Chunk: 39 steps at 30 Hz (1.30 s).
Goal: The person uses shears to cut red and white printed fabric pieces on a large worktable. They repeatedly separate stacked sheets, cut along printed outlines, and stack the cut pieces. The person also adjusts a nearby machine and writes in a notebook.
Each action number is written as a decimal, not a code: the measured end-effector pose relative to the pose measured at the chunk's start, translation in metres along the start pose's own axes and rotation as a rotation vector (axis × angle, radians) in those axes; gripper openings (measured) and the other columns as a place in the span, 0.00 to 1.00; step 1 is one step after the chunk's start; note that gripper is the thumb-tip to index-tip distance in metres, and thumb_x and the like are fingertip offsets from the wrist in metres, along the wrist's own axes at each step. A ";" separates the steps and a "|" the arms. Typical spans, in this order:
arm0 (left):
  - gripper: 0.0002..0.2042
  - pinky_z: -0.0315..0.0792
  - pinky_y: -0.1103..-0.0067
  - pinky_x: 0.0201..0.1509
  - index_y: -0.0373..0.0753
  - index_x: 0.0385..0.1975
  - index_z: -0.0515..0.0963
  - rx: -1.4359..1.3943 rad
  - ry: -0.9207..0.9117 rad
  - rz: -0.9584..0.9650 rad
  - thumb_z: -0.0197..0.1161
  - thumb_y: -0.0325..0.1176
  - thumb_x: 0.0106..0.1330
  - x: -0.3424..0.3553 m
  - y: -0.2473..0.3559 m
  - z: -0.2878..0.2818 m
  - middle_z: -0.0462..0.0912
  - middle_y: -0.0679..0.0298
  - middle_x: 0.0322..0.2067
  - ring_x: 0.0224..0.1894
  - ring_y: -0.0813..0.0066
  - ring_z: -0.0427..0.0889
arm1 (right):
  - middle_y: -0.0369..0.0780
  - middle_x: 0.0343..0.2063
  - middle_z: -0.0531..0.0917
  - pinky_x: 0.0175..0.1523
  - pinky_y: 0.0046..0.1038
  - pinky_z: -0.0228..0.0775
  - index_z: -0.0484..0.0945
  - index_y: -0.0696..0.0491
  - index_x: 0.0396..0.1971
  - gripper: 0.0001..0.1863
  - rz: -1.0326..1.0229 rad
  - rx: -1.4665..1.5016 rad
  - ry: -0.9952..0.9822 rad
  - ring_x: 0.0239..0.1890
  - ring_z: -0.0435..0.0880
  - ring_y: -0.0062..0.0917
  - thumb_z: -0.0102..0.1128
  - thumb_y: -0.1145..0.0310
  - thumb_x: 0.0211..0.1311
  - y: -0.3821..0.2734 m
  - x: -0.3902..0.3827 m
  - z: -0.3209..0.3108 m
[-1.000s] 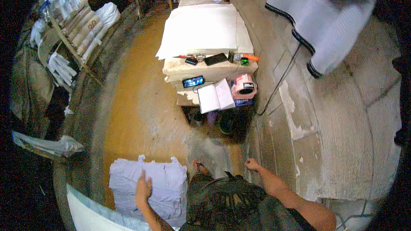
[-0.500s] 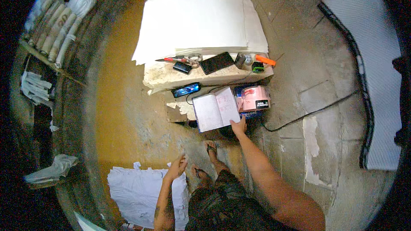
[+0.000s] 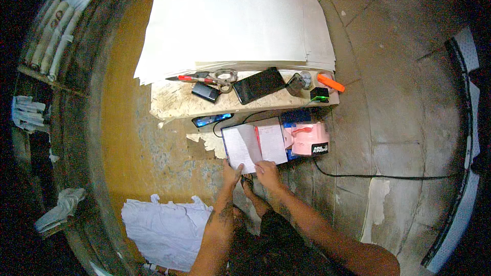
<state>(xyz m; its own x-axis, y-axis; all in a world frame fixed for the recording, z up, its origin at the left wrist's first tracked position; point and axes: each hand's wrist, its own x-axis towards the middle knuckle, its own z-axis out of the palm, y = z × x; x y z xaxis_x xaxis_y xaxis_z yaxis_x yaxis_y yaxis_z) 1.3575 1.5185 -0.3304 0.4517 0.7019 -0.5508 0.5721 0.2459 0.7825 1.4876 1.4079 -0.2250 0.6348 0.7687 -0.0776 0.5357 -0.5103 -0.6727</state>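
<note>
An open notebook (image 3: 273, 144) with a dark blue cover lies just ahead of me, handwriting on its pages. My left hand (image 3: 232, 174) grips its lower left corner, thumb resting on the page. With closed fingers, my right hand (image 3: 268, 175) holds a page's lower edge near the fold. That page (image 3: 244, 145) is lifted and curved. A red strip (image 3: 258, 138) shows beside the fold; I cannot tell whether it is a pen. To the notebook's right, a pink tape roll-like object (image 3: 310, 139) sits on something blue. A lit phone (image 3: 213, 120) lies behind the notebook's left side.
On the worn ledge (image 3: 169, 103) lie scissors (image 3: 223, 80), a red pen (image 3: 197, 79), a dark phone (image 3: 259, 85) and an orange cutter (image 3: 331, 83). Behind rises a white sheet stack (image 3: 230, 20). White cloth (image 3: 166, 230) lies at lower left; a black cable (image 3: 383, 176) crosses the floor.
My left hand has come from above the cloth to the notebook's lower left corner. The right hand has shifted from its right corner toward the fold, and a page has lifted.
</note>
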 end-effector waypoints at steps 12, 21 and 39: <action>0.27 0.74 0.67 0.47 0.30 0.43 0.76 -0.060 0.025 -0.078 0.74 0.42 0.48 -0.022 0.085 -0.019 0.83 0.48 0.37 0.42 0.55 0.83 | 0.38 0.23 0.80 0.28 0.24 0.69 0.76 0.61 0.34 0.06 0.654 0.404 0.490 0.24 0.77 0.20 0.59 0.75 0.59 0.099 -0.027 0.014; 0.28 0.72 0.64 0.49 0.30 0.52 0.67 -0.089 0.025 0.110 0.69 0.32 0.52 -0.003 0.021 -0.002 0.80 0.44 0.41 0.44 0.48 0.80 | 0.36 0.27 0.81 0.27 0.22 0.71 0.76 0.60 0.35 0.06 0.565 0.355 0.450 0.24 0.78 0.18 0.58 0.73 0.61 0.096 -0.026 0.006; 0.29 0.74 0.65 0.44 0.26 0.37 0.77 -0.005 -0.166 -0.051 0.68 0.52 0.53 -0.052 0.060 -0.015 0.82 0.45 0.38 0.40 0.54 0.82 | 0.37 0.36 0.81 0.34 0.24 0.74 0.73 0.58 0.49 0.16 0.120 0.117 -0.036 0.30 0.79 0.22 0.53 0.74 0.61 0.118 0.039 0.024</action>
<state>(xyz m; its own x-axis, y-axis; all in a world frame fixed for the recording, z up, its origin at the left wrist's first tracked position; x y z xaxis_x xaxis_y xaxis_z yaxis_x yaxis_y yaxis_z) 1.3581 1.5067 -0.2503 0.5289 0.5684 -0.6302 0.5940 0.2824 0.7533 1.5623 1.3868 -0.3252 0.6688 0.7194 -0.1879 0.3874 -0.5529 -0.7377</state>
